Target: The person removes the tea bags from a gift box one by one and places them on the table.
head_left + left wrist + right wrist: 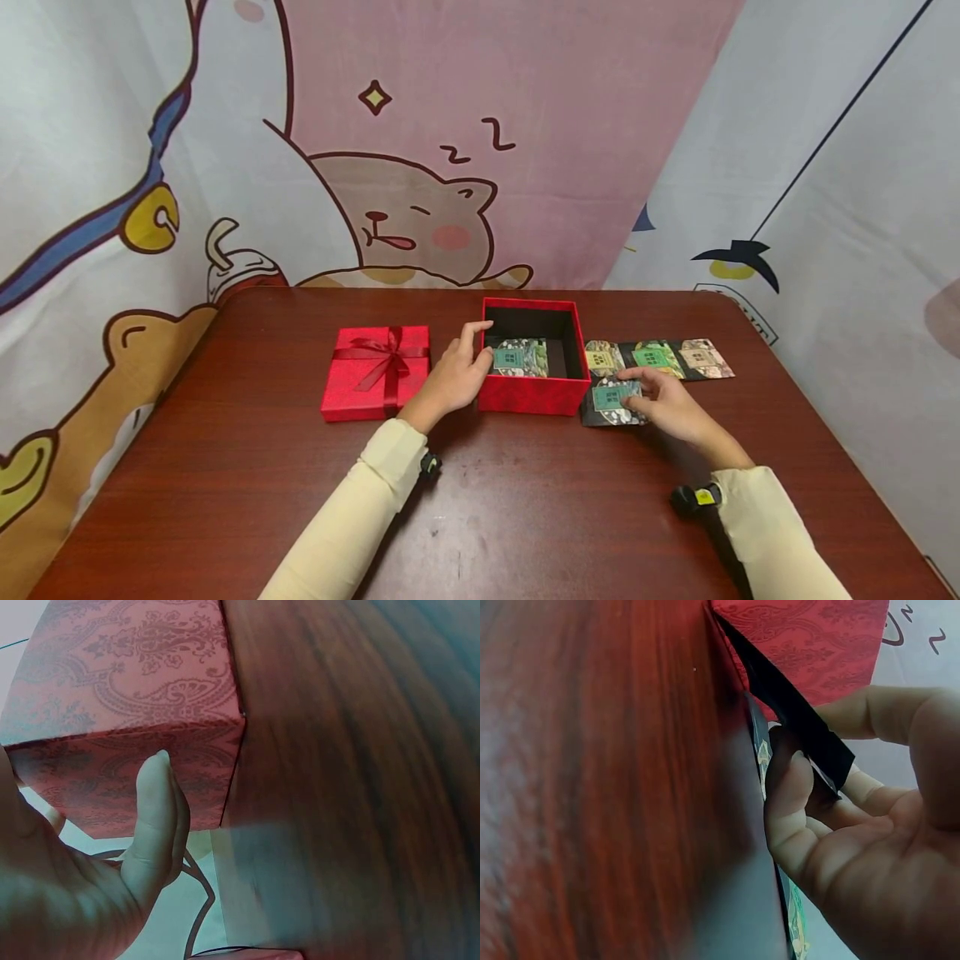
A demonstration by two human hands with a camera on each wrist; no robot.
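A red box [534, 396] with a black inside stands open in the head view; a flat packet [521, 358] with a teal label lies in it. My left hand [456, 372] rests against the box's left side, fingers at its rim. In the left wrist view, a fairly straight finger [156, 799] touches the patterned wall. My right hand [671, 408] pinches a black packet [609, 398] with a teal label, just right of the box. The right wrist view shows that packet edge-on, tilted up off the table between thumb and fingers.
Three more packets lie in a row right of the box, with yellow [602, 358], green [657, 357] and beige [701, 357] labels. Left of the box lies a red lid [360, 387] with a ribbon bow. A printed cloth [585, 150] hangs behind the brown table [517, 517].
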